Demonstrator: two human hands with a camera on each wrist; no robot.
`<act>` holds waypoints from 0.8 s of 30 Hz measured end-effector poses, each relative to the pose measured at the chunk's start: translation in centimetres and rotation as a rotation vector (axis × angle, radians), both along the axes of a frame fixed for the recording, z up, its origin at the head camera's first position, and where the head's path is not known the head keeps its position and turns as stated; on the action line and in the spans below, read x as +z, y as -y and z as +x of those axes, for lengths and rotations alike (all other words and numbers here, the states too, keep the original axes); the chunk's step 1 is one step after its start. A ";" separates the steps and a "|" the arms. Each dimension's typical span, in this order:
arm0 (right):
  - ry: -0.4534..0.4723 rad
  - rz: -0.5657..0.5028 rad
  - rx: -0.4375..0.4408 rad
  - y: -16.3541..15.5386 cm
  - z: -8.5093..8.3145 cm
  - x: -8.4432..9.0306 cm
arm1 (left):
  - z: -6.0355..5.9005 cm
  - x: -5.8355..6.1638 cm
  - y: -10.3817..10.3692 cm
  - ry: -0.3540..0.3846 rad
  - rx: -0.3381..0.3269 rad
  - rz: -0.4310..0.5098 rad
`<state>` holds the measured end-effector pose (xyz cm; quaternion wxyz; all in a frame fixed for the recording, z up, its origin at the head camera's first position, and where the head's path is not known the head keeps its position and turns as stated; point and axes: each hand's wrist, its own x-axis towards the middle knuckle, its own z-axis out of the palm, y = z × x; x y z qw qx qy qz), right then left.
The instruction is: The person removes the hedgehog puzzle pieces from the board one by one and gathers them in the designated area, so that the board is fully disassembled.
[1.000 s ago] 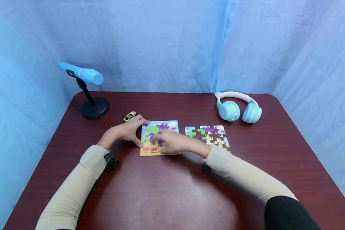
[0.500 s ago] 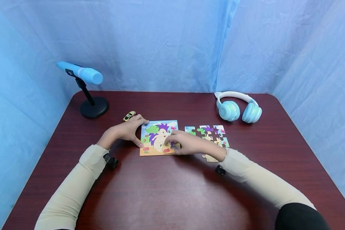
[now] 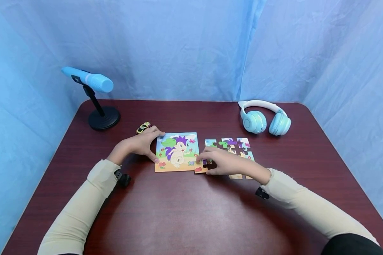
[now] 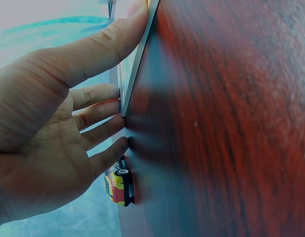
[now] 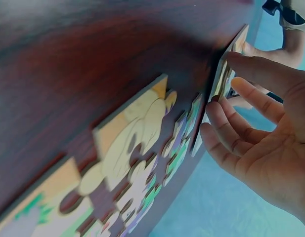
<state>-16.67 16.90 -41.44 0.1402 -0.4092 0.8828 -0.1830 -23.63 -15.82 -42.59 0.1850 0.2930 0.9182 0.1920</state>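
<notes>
Puzzle board [image 3: 177, 153] lies flat at worktop [image 3: 185, 216] centre, hedgehog picture showing. Left hand [image 3: 139, 144] braced against board's left edge, fingers straight, nothing gripped. Right hand [image 3: 221, 162] pinches one puzzle piece [image 3: 200, 167] at board's lower right corner, just off frame. Loose pieces [image 3: 231, 147] spread just right of board. Judged: work partly done, with several pieces off board
</notes>
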 end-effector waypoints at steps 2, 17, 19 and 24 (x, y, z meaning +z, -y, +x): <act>0.002 0.007 -0.009 -0.5 0.2 0.0 | 0.0 0.1 0.0 0.001 0.000 0.000; 0.071 0.085 -0.072 -3.3 1.5 0.3 | 0.1 0.3 0.0 0.006 -0.005 0.000; 0.076 0.089 -0.080 -3.5 1.6 0.2 | 0.1 0.3 0.0 0.009 -0.003 -0.002; 0.071 0.076 -0.077 -3.8 1.8 -0.1 | 0.0 0.3 0.0 0.011 -0.002 0.005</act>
